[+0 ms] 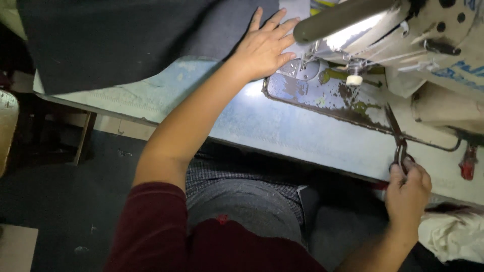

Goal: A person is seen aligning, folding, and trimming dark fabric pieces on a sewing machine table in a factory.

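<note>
My left hand (263, 46) lies flat with fingers spread on dark grey fabric (126, 35), beside the needle area of a sewing machine (403, 30). The fabric spreads across the far left of the pale blue table (282, 126). My right hand (407, 194) is at the table's near edge, its fingers in the handles of a pair of scissors (397, 138). The scissor blades lie closed on the machine's worn metal bed plate (327, 95), pointing toward the machine.
A red part (468, 163) hangs at the table's right edge. Pale cloth (454, 234) is bunched at the lower right. My lap in checked and grey cloth (242, 196) is below the table. A wooden frame (83, 138) stands on the left.
</note>
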